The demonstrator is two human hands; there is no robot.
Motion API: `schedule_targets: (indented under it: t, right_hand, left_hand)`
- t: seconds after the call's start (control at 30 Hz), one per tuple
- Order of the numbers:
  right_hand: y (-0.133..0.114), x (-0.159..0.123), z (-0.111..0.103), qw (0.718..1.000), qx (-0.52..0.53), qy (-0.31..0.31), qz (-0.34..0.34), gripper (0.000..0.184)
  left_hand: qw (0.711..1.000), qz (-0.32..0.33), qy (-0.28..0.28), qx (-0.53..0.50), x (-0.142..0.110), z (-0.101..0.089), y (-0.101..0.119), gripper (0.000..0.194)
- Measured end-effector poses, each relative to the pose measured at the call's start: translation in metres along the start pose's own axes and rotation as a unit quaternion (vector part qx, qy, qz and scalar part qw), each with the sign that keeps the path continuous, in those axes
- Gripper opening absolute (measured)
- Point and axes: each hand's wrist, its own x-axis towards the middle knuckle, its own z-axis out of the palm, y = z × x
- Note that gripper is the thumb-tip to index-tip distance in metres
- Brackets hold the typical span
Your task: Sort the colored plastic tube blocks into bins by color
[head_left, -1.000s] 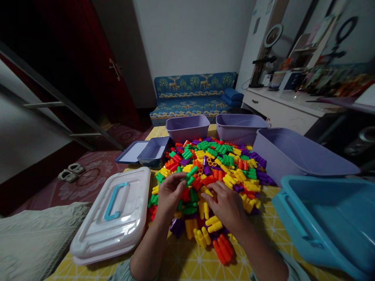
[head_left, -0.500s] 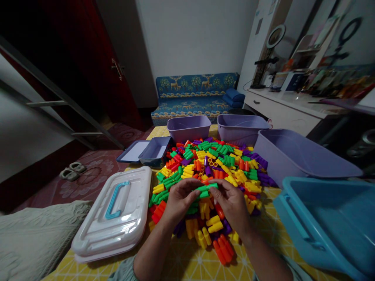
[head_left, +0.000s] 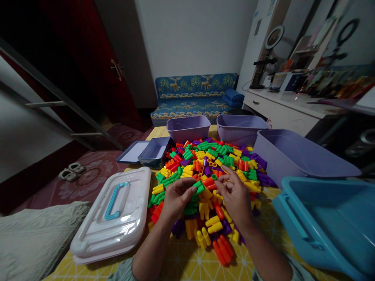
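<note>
A heap of plastic bullet-shaped building blocks (head_left: 211,223) in yellow, green, orange, red and purple spreads before me. My left hand (head_left: 177,199) pinches a green bullet-shaped block (head_left: 199,187) between thumb and fingers, over the middle of the heap. To its right, my right hand (head_left: 233,190) has its index finger stretched out and its thumb bent. A small green block (head_left: 214,177), its round open end showing, sits at the right thumb and fingertips and appears pinched there. The two green pieces are apart. Palms and some fingers are hidden from above.
Purple bins (head_left: 188,128) stand behind the heap and to its right. A blue tub (head_left: 328,218) is at the near right, a white lid (head_left: 114,210) with a blue handle at the left. Beyond the lid sits a dark open box (head_left: 155,154).
My hands first came together on a joined green piece. Now they are apart, the right one shifted right and up, with a green piece at each.
</note>
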Motion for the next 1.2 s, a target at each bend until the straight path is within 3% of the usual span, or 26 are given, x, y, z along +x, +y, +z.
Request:
schedule_targets:
  t: [0.07, 0.13, 0.23, 0.37, 0.5, 0.6, 0.67, 0.73, 0.8, 0.9, 1.07, 1.2]
  right_hand:
    - [-0.001, -0.002, 0.003, 1.0, 0.009, 0.001, -0.003, 0.048]
    - [-0.004, -0.006, 0.005, 1.0, 0.005, -0.005, -0.016, 0.041]
    - [-0.007, -0.011, 0.007, 0.998, 0.005, -0.065, -0.011, 0.032]
    - [-0.006, -0.016, 0.012, 0.99, -0.019, -0.141, 0.01, 0.035]
    - [-0.01, -0.017, 0.011, 0.988, -0.02, -0.152, 0.009, 0.027]
    - [-0.023, -0.015, 0.003, 0.996, 0.058, -0.069, 0.026, 0.021]
    - [-0.035, -0.011, -0.007, 0.986, 0.153, 0.064, 0.021, 0.019]
    - [-0.046, -0.006, -0.019, 0.946, 0.25, 0.206, -0.011, 0.016]
    - [-0.051, -0.001, -0.033, 0.903, 0.314, 0.291, -0.044, 0.014]
    - [-0.049, 0.003, -0.053, 0.89, 0.328, 0.314, -0.047, 0.024]
    - [-0.039, 0.003, -0.066, 0.923, 0.263, 0.277, -0.053, 0.047]
    - [-0.039, 0.005, -0.057, 0.93, 0.292, 0.223, 0.007, 0.036]
  left_hand:
    - [1.0, 0.003, 0.002, 0.001, 0.0, 0.0, -0.001, 0.023]
    - [1.0, 0.007, 0.004, -0.003, 0.0, 0.0, -0.001, 0.023]
    - [1.0, 0.015, -0.006, -0.008, -0.001, 0.002, 0.0, 0.024]
    - [0.999, 0.026, -0.025, 0.018, -0.004, 0.004, 0.003, 0.022]
    - [0.995, 0.048, -0.041, 0.074, -0.006, 0.003, 0.005, 0.021]
    - [0.991, 0.07, -0.034, 0.109, -0.008, 0.001, 0.004, 0.022]
    - [0.988, 0.084, -0.029, 0.126, -0.009, 0.001, 0.004, 0.02]
    - [0.985, 0.094, -0.029, 0.144, -0.009, 0.001, 0.004, 0.018]
    - [0.98, 0.104, -0.033, 0.164, -0.009, 0.002, 0.005, 0.015]
    - [0.976, 0.115, -0.04, 0.183, -0.01, 0.003, 0.007, 0.014]
    - [0.97, 0.126, -0.043, 0.203, -0.01, 0.004, 0.007, 0.013]
    - [0.953, 0.179, -0.057, 0.238, -0.01, 0.004, 0.006, 0.011]
